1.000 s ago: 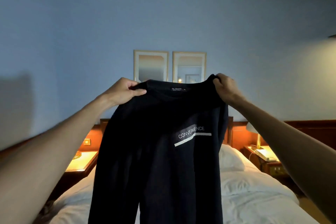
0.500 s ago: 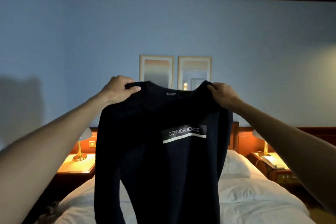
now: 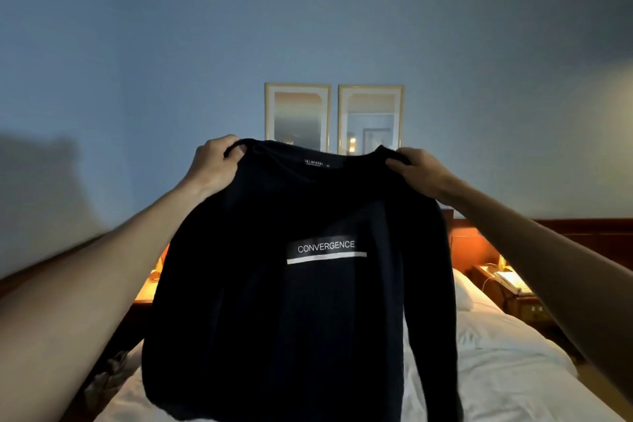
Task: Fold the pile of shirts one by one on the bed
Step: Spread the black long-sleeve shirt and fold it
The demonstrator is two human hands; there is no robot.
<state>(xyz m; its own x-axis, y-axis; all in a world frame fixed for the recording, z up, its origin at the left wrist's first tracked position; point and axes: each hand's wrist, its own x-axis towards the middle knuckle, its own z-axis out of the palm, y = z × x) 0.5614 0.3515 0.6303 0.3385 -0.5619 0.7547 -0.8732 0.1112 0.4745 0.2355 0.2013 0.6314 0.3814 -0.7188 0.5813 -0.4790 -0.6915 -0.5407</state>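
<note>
While both arms reach forward, the left hand grips one shoulder of the shirt with fingers curled over the cloth, and the right hand pinches the other shoulder the same way. The shirt hangs between the hands and below them, spread flat in the air, its white "CONVERGENCE" print facing the camera and the neck label showing at the collar. Below the hands and behind the cloth lies the bed with white sheets and a pillow. Just above the hands, two pictures hang on the wall.
</note>
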